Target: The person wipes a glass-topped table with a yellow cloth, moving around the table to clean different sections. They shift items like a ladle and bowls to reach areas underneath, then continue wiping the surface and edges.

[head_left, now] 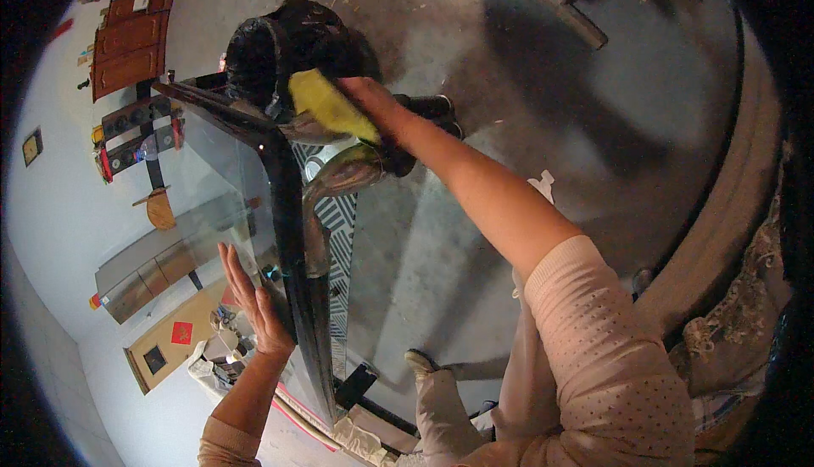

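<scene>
My right hand grips a yellow cloth, blurred and held over a brown, glossy curved support. Beside it stands a glass panel with a thick dark frame, apparently a table top. My left hand rests at the frame's near part, palm towards the glass, with the thumb apart from the raised fingers and nothing held. Whether the palm presses on the glass or only on the frame is hard to tell. Just beyond the cloth is a shiny black bundle, perhaps a plastic bag.
A black-and-white patterned strip lies under the frame. My shoe is on the concrete floor. A brown upholstered edge curves along the right. Wooden cabinets and a wall clock are at the left.
</scene>
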Motion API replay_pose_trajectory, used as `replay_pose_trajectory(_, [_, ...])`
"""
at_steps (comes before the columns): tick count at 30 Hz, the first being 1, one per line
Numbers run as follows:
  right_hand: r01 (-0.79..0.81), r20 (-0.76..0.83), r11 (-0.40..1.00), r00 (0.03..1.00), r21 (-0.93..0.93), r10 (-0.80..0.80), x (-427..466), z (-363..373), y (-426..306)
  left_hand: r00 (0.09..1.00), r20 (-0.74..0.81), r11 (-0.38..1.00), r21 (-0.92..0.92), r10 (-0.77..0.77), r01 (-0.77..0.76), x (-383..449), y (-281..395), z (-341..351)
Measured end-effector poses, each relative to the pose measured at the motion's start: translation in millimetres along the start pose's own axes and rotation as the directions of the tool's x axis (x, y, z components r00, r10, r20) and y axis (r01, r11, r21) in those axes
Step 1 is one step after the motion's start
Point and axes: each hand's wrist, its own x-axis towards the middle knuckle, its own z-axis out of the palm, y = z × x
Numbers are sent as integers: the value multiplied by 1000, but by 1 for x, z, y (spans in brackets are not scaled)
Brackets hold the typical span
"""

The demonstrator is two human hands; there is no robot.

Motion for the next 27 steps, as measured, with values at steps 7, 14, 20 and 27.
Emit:
replay_pose_trajectory(7, [-89, -242, 876, 944, 473, 226, 20, -91, 81, 999, 20, 999, -30, 37, -37, 13, -1, 11])
replay_pose_trajectory(14, [431, 181, 273, 758, -860, -626, -63, 56, -44, 1000, 7, 1000, 16, -22, 22, -1, -8, 1])
replay_pose_trajectory(20, [576, 319, 486, 797, -658, -512, -37, 26, -44, 1000, 7, 1000, -24, -17, 17, 2, -9, 5])
replay_pose_trajectory(27, [302, 170, 232, 872, -925, -459, -40, -68, 31, 999, 7, 999, -34, -41, 41, -2, -14, 3])
